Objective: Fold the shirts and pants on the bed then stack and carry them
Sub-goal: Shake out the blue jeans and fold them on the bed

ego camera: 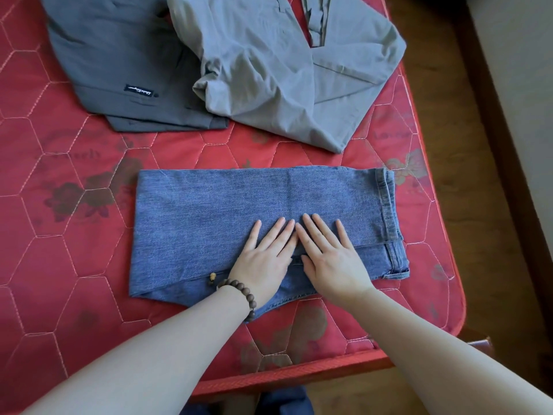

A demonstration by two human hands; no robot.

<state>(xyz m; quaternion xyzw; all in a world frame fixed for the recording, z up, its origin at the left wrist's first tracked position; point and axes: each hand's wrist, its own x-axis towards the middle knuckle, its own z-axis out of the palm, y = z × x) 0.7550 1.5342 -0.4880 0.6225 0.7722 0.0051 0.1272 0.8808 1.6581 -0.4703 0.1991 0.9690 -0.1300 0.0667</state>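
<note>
So the jeans are folded into a wide rectangle right in front of me on the bed, long axis running left to right, waistband end at the right. Both my hands are flat on top, side by side near the middle and toward the near edge. Left hand and right hand have fingers spread and pressed down, not gripping anything, index fingers pretty much touching. The denim runs out further to the left of my hands than to the right, so if I'm smoothing outward the left has more cloth to cover, and the right gets to the waistband first. Looks to me like I'm flattening the fold before either folding it once more or leaving it. The right end sits near the bed's right edge, with wood floor past it, so I wouldn't push it that way. Loads of open red mattress on the left, though. Beyond the jeans, well apart from them, are the dark grey pants, folded, and the light grey shirt, overlapping them and looking rumpled, so I reckon that one still needs doing.
</note>
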